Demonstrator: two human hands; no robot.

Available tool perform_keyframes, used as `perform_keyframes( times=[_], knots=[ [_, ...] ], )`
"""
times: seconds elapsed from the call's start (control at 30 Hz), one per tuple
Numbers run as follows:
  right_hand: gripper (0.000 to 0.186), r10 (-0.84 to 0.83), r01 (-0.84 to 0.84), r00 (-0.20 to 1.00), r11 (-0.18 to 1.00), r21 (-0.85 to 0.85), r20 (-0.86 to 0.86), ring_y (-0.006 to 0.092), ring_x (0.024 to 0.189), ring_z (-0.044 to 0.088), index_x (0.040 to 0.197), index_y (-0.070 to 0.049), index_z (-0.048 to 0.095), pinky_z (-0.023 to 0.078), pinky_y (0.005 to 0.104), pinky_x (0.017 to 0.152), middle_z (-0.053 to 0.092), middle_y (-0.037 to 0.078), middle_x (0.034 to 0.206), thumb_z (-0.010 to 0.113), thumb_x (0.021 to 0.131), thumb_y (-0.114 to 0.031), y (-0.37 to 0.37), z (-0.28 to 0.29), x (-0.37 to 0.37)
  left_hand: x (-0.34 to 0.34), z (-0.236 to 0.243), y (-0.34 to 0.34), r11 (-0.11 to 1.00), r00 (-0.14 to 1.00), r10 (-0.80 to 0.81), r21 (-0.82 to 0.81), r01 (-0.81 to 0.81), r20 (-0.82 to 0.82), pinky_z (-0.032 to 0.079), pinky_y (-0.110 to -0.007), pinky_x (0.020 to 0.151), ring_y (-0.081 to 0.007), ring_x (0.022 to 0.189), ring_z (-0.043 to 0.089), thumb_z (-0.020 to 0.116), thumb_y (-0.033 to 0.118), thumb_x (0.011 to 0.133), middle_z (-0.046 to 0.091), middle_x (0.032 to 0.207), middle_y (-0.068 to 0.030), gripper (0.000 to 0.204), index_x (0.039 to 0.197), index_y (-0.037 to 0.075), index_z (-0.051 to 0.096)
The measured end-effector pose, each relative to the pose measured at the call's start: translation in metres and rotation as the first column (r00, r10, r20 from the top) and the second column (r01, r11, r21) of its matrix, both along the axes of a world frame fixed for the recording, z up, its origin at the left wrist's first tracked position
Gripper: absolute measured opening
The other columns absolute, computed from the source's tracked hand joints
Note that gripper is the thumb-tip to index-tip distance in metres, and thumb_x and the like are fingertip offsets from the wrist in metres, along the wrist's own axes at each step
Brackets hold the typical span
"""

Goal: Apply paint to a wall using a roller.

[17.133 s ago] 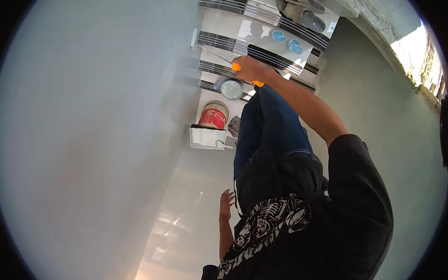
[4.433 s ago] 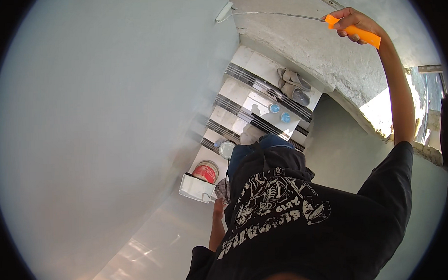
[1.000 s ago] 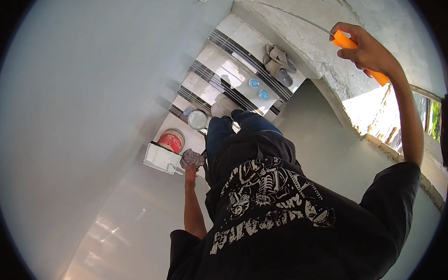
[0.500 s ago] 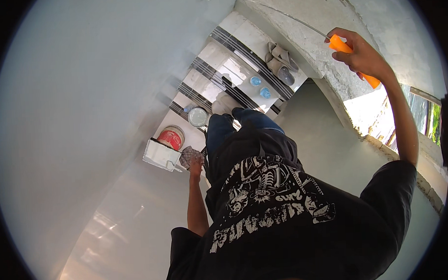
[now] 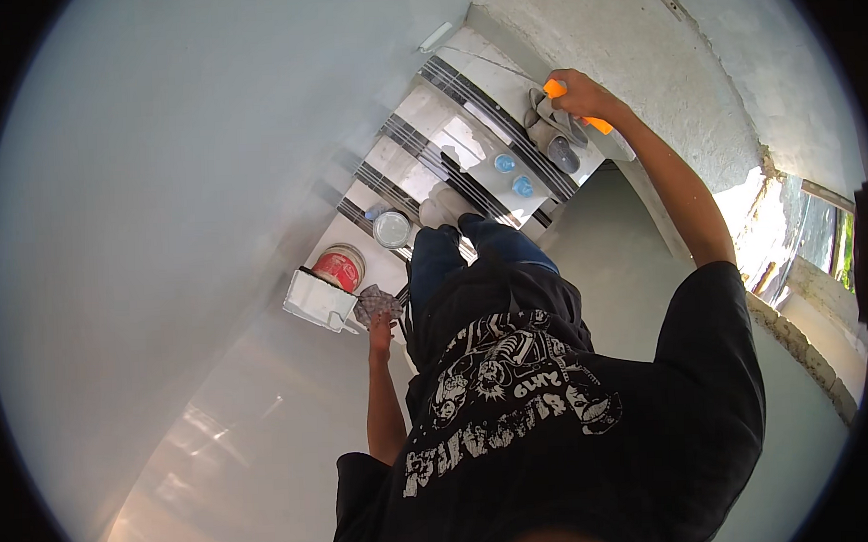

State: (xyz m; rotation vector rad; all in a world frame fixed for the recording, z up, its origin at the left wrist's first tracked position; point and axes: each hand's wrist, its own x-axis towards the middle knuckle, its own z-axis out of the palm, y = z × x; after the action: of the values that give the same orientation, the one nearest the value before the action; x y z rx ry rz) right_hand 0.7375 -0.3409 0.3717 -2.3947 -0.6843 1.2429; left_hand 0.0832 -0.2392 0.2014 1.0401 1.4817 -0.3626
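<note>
A paint roller with an orange handle (image 5: 597,125) is gripped in my right hand (image 5: 586,96), at the upper right. Its thin metal rod runs leftward to a white roller head (image 5: 435,36), which is at the lower part of the pale wall (image 5: 209,135); whether it touches cannot be made out. My left hand (image 5: 382,328) is closed on a crumpled checked cloth (image 5: 378,304). Close beside the cloth is a white paint tray (image 5: 318,299); whether my fingers also hold the tray is hidden. A red paint bucket (image 5: 339,268) stands right behind the tray.
An open can with pale contents (image 5: 391,229) stands by my feet on the black-and-white striped floor (image 5: 419,109). Two small blue-topped containers (image 5: 505,163) sit farther right. Grey clogs (image 5: 562,154) lie near the right wall, below a rough-edged window opening (image 5: 757,221).
My right hand has swung left and down with the roller. The roller head has shifted right and lower along the wall. My left hand, cloth and tray have hardly moved.
</note>
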Motion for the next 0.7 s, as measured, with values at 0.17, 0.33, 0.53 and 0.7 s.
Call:
perform_keyframes(
  times=[0.17,0.33,0.53,0.7],
  knots=[
    [0.036,0.069,-0.072,0.992,0.997,0.021,0.106,0.0139,0.044,0.050,0.115,-0.006,0.053,0.042,0.0295,0.040,0.056,0.007,0.069,0.060,0.080,-0.008,-0.026,0.106,-0.029,-0.025,-0.008,-0.017,0.999,0.998,0.049,-0.004,-0.049,-0.026,0.042,-0.039,0.075,-0.0203,0.096,0.059,0.049,0.044,0.092,0.062,0.109,-0.0061,0.041,0.116,0.010,0.051],
    [0.032,0.053,-0.089,0.970,0.985,0.144,0.237,0.0097,0.048,0.047,0.113,-0.008,0.049,0.042,0.0273,0.044,0.058,0.005,0.076,0.058,0.083,-0.003,-0.087,0.192,-0.053,-0.025,-0.018,-0.029,1.000,0.998,-0.017,0.021,0.016,0.061,0.042,-0.035,0.065,-0.0174,0.088,0.059,0.051,0.042,0.092,0.064,0.101,-0.0061,0.039,0.111,0.009,0.053],
    [0.022,-0.017,-0.004,0.990,0.989,0.145,0.141,0.0191,0.050,0.055,0.104,-0.008,0.049,0.048,0.0320,0.042,0.056,0.010,0.076,0.057,0.084,-0.008,-0.095,0.130,-0.079,-0.011,-0.033,-0.027,0.998,0.996,0.062,0.014,-0.063,0.064,0.040,-0.030,0.056,-0.0159,0.084,0.059,0.051,0.041,0.092,0.063,0.098,-0.0061,0.037,0.110,0.009,0.054],
    [0.028,-0.026,0.006,0.986,0.993,0.121,0.164,0.0272,0.048,0.060,0.109,-0.006,0.054,0.048,0.0343,0.035,0.061,0.018,0.076,0.057,0.081,-0.011,-0.066,0.033,-0.078,0.005,-0.014,-0.018,0.997,0.995,0.013,0.074,-0.021,0.101,0.040,-0.030,0.058,-0.0145,0.082,0.058,0.051,0.044,0.092,0.061,0.095,-0.0040,0.039,0.112,0.010,0.054]
  ],
)
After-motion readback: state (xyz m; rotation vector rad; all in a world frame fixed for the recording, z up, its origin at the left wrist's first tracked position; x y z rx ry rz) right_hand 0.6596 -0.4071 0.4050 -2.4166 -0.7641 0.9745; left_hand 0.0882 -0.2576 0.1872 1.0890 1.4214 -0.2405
